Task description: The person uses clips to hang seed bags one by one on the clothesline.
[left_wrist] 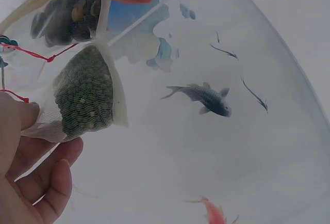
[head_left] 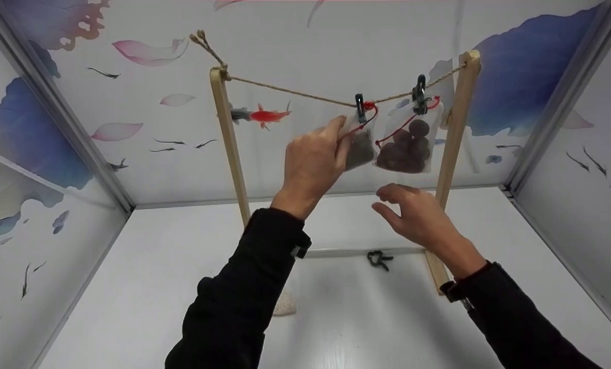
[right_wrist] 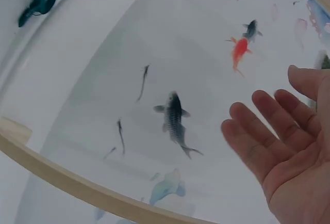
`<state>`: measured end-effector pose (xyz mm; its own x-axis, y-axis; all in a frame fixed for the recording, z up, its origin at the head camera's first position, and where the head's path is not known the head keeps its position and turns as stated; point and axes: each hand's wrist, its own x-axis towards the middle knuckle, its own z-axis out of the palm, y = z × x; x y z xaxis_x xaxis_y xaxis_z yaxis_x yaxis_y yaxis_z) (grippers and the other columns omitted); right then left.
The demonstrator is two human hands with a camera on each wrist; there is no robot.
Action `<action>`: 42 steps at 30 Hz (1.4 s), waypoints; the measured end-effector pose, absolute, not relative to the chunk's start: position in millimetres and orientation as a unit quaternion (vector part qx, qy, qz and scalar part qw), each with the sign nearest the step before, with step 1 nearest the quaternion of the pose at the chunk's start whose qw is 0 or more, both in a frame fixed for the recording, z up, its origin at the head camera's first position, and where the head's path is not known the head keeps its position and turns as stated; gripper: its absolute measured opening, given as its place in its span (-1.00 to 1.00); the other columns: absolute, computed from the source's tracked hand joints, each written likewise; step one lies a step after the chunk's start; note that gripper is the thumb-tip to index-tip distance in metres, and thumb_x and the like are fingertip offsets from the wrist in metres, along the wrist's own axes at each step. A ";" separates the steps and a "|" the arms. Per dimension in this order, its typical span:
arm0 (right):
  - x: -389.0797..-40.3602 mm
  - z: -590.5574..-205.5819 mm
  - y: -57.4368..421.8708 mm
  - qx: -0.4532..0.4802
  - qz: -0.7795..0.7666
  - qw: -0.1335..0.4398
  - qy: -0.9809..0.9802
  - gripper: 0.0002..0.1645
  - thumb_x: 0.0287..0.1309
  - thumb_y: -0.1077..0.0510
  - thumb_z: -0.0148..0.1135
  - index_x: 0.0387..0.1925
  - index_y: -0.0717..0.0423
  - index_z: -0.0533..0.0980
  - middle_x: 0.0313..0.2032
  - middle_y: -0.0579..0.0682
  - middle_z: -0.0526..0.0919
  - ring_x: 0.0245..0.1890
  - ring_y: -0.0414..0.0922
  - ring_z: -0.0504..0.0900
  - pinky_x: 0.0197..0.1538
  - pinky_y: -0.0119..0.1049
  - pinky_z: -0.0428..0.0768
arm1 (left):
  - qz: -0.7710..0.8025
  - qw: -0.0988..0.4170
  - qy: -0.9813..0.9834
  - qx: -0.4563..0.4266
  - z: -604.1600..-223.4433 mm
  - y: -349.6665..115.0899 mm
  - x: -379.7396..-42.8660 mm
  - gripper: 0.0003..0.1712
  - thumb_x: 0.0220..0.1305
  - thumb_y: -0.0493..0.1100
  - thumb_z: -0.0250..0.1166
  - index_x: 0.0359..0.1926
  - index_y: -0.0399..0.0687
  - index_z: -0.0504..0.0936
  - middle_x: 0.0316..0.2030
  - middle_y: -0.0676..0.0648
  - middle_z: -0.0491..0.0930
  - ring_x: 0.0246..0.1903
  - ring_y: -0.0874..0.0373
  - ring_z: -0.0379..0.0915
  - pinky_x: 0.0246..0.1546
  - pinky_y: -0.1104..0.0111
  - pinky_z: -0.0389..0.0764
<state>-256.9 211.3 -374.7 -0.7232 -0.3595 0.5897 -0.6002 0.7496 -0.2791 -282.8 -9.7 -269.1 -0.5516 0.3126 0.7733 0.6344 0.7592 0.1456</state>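
My left hand [head_left: 313,159] pinches the side edge of a small mesh drawstring bag [left_wrist: 85,92] between thumb and fingers. Dark green, leafy-looking bits fill this bag, which has a red cord and hangs from a dark spring clip [head_left: 360,108] on the rope [head_left: 295,93]. To its right, a second dark clip [head_left: 419,95] holds another drawstring bag [head_left: 405,148] with round brown pieces inside. Just below that bag is my right hand [head_left: 418,215], its fingers relaxed and apart, holding nothing; its palm and spread fingertips [right_wrist: 238,111] show in the right wrist view.
Two wooden posts [head_left: 231,148] carry the sagging rope. A loose dark clip [head_left: 380,260] lies on the white table [head_left: 336,328] near the right post [head_left: 456,133]. A beige pouch [head_left: 285,304] sits partly behind my left sleeve. Printed panels wall in the space.
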 end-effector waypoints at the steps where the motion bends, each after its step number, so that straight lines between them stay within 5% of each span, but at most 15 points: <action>1: -257.2 -382.3 213.3 0.252 0.234 0.240 -0.908 -0.71 0.29 0.11 0.39 -0.06 0.22 0.65 -0.15 0.12 0.76 -0.20 0.05 0.76 -0.19 0.00 0.68 | -0.221 0.386 -0.852 -0.276 -272.2 -10.8 -282.0 -0.62 0.45 -0.07 0.27 0.15 -0.19 0.65 -0.30 -0.12 0.75 -0.41 0.05 0.68 -0.44 0.20 0.63; 9: -255.8 -432.9 226.4 0.181 0.239 0.129 -0.945 -0.64 0.28 0.09 0.40 -0.03 0.26 0.63 -0.13 0.19 0.73 -0.11 0.15 0.69 -0.11 0.06 0.64 | -0.323 0.373 -0.831 -0.256 -309.9 -24.0 -266.7 -0.45 0.46 0.01 0.26 0.28 -0.27 0.53 -0.13 -0.14 0.73 -0.30 0.07 0.69 -0.32 0.23 0.67; 15: -252.4 -456.3 231.6 0.177 0.247 0.050 -0.951 -0.67 0.31 0.15 0.35 0.00 0.29 0.62 -0.10 0.20 0.72 -0.04 0.17 0.68 -0.05 0.05 0.62 | -0.357 0.357 -0.827 -0.245 -357.2 -34.4 -256.1 -0.56 0.43 -0.06 0.30 0.18 -0.24 0.59 -0.16 -0.13 0.72 -0.30 0.09 0.71 -0.30 0.28 0.68; 23: -246.8 -478.0 231.2 0.158 0.259 -0.031 -0.952 -0.65 0.35 0.18 0.28 0.06 0.33 0.59 -0.03 0.20 0.69 0.04 0.17 0.64 0.05 0.08 0.58 | -0.414 0.268 -0.846 -0.205 -422.5 -41.7 -232.2 -0.73 0.38 -0.12 0.35 0.02 -0.15 0.67 -0.20 -0.06 0.73 -0.32 0.17 0.70 -0.31 0.32 0.67; 30: -231.1 -489.2 227.2 0.178 0.260 -0.063 -0.947 -0.46 0.40 0.13 0.23 0.26 0.40 0.44 0.23 0.33 0.50 0.28 0.28 0.43 0.28 0.16 0.39 | -0.459 0.194 -0.848 -0.178 -465.8 -40.6 -211.1 -0.78 0.36 -0.16 0.36 -0.02 -0.12 0.68 -0.20 -0.06 0.72 -0.32 0.17 0.69 -0.30 0.27 0.68; 42: -219.6 -500.9 224.1 0.158 0.236 -0.074 -0.956 -0.38 0.39 0.04 0.24 0.32 0.34 0.42 0.39 0.39 0.29 0.34 0.38 0.32 0.26 0.26 0.36 | -0.475 0.104 -0.859 -0.158 -497.3 -39.4 -205.6 -0.83 0.34 -0.17 0.37 -0.08 -0.09 0.70 -0.19 -0.04 0.71 -0.31 0.17 0.68 -0.23 0.25 0.66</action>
<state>-219.6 224.1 -500.9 -0.9390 -0.3374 -0.0672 -0.2675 0.8389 -0.4740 -205.6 -39.4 -497.3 -0.9281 0.1729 0.3298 0.3712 0.4980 0.7837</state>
